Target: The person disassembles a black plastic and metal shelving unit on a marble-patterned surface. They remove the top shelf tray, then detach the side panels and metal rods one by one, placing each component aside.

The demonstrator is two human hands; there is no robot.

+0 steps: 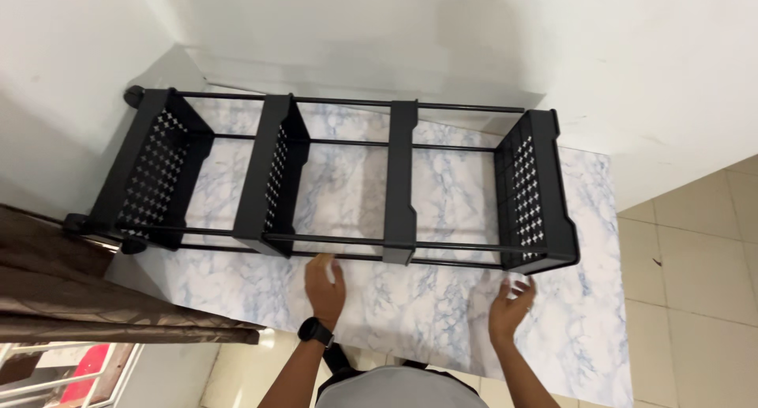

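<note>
Left hand (324, 285) and right hand (509, 305), both open and holding nothing, hover at the black rack's (339, 183) near rail above the marble mat (410, 297); grasp evenly, lift level.

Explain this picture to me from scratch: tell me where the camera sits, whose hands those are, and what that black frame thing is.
There is one picture, taken by a camera worn on a person's head, looking down. The two bare hands at the bottom belong to that person. The left hand, with a black wristwatch on its wrist, reaches to the lower rail of a black plastic shelf rack with thin metal rods. The rack lies on its side on a white and blue marble-patterned sheet spread over the floor. The right hand is open near the rack's right-hand perforated tray, and I cannot tell whether it touches. Neither hand holds anything. A brown curtain hangs at the left, and beige floor tiles show at the right.
</note>
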